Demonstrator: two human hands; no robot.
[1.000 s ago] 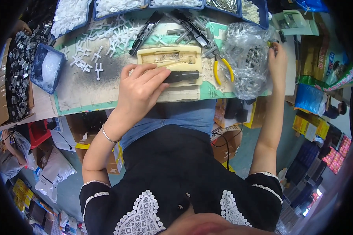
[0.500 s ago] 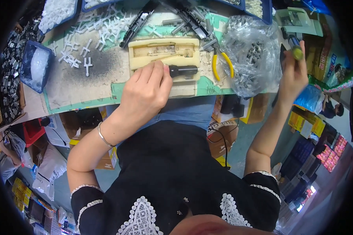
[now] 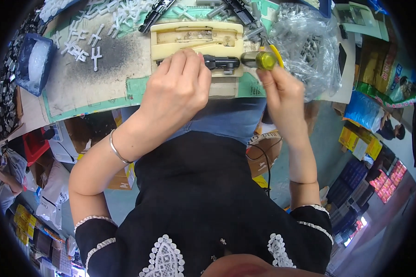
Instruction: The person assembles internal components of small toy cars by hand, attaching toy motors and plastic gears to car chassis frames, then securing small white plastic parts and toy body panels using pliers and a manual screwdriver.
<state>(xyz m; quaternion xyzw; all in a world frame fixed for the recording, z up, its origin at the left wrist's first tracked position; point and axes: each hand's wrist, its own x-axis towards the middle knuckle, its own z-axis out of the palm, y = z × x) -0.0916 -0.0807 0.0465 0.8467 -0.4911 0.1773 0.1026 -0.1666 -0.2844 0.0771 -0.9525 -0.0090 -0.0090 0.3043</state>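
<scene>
My left hand (image 3: 178, 85) is closed, its fingertips pinching a long black plastic part (image 3: 223, 63). This part lies along the near edge of a cream-coloured fixture block (image 3: 159, 51), and the hand covers its middle. My right hand (image 3: 284, 90) grips a short, thick cylindrical tool with a translucent yellow-green end (image 3: 266, 60); its exact kind is not clear. The tool's greyish other end points at the black part's right tip, a small gap apart. Behind that tool, yellow-handled pliers (image 3: 277, 54) are partly hidden.
Light grey cross-shaped plastic pieces (image 3: 95, 57) lie scattered at the left. A blue bin (image 3: 21, 69) holds a whitish translucent mass. A clear plastic bag (image 3: 305, 51) of grey parts sits at the right. Black assemblies (image 3: 155, 16) and grey tubes (image 3: 254, 33) lie behind the block.
My right hand has swung inward from the far right, bringing the tool to the block's right end. My left hand stays on the black part, which shows more of its length.
</scene>
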